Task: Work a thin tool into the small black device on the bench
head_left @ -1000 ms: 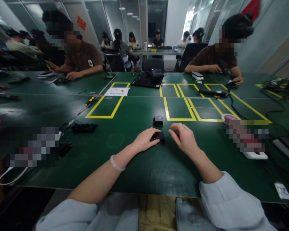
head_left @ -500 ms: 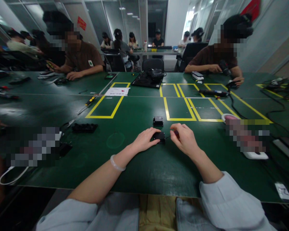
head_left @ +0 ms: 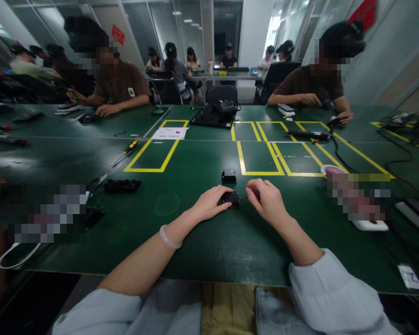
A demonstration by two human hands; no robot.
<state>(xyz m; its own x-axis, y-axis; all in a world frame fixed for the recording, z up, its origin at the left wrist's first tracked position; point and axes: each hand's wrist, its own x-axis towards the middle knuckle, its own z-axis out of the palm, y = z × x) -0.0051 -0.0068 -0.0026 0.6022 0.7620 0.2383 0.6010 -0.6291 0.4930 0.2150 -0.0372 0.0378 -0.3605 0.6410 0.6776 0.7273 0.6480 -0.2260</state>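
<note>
On the green table, my left hand (head_left: pixel 212 203) grips a small flat black box (head_left: pixel 232 200) from its left side, with thumb at the near edge and fingers at the far edge. My right hand (head_left: pixel 266 199) is closed around what looks like a small screwdriver (head_left: pixel 256 192) with a dark reddish handle. Its thin dark shaft points left, to the right side of the box; whether the tip touches is too small to tell. Just beyond sits a second black box (head_left: pixel 229 175), apart from both hands.
A black slotted piece (head_left: pixel 122 185) and a power strip (head_left: pixel 52 211) lie to the left. On the right is a white-edged oblong object (head_left: pixel 370 225), partly blurred. Yellow tape outlines (head_left: pixel 261 173), a yellow-black screwdriver (head_left: pixel 130 147) and a black power tool (head_left: pixel 309 135) lie farther off. Co-workers sit opposite.
</note>
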